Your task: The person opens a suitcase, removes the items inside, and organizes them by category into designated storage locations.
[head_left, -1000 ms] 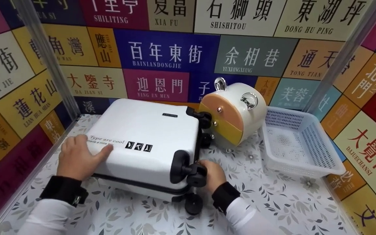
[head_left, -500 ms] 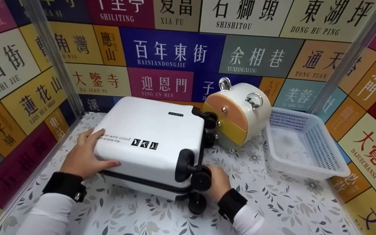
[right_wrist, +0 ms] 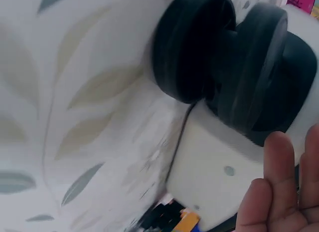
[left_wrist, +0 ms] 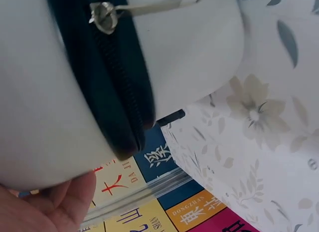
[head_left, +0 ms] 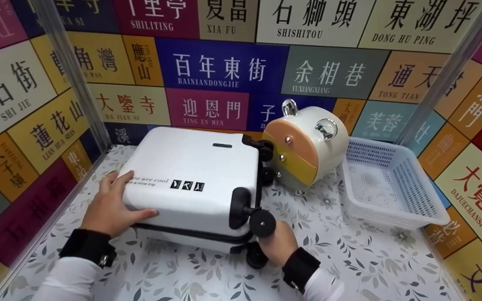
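Note:
A white hard-shell suitcase [head_left: 191, 165] lies on its side in the head view, with small lettering on its upper face and black wheels [head_left: 262, 223] at its right end. My left hand [head_left: 109, 205] grips its near left corner, fingers over the edge and thumb along the near side. In the left wrist view, bent fingers [left_wrist: 75, 197] lie against the white shell, and a metal zipper pull [left_wrist: 104, 17] hangs on the dark zipper band. My right hand [head_left: 280, 242] is at the wheeled end, partly behind a wheel. Its fingers [right_wrist: 279, 162] look straight in the right wrist view, close to a black wheel mount.
A cream rounded case [head_left: 329, 125] with an orange and yellow front and shiny metal ears stands behind the wheels. Right of it sits a white perforated plastic basket [head_left: 396, 223]. Sign-patterned walls [head_left: 224, 62] enclose the leaf-patterned tabletop [head_left: 362, 259].
My left thumb has come down from the suitcase's top onto its near side. My right hand has moved nearer me along the wheeled end, and the near wheels have swivelled.

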The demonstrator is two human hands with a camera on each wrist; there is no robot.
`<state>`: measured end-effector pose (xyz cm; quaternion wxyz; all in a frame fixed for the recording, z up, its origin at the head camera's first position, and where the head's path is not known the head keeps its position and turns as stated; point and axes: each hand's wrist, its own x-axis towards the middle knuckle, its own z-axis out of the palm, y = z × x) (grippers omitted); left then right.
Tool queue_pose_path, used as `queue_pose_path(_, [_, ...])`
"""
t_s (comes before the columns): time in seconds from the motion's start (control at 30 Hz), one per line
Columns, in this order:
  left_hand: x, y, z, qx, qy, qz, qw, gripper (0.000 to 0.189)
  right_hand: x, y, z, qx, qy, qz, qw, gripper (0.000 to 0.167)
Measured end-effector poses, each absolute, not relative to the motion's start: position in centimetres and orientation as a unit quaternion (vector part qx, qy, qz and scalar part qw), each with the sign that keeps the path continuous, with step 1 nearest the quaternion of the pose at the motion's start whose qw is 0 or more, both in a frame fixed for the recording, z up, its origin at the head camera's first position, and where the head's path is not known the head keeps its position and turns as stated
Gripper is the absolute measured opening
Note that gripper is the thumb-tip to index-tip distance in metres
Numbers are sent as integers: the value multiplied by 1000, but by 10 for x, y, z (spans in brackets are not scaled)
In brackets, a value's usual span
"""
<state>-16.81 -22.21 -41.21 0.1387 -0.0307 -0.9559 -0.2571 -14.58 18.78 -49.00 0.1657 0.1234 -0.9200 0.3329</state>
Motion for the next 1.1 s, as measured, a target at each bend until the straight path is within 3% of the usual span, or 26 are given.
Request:
queue_pose_path(0.23, [-159, -208, -416, -22, -952, -250, 176, 132, -142, 189, -496, 85, -917, 349, 172, 19])
queue_pose_path(0.47, [-157, -211, -412, -14, -953, -250, 169, 134, -119, 170, -491, 143, -910, 378, 95, 38])
queue_pose_path(1.1, [-124, -162, -416, 55, -955, -213, 199, 126, -153, 184, -489, 85, -929, 332, 142, 37])
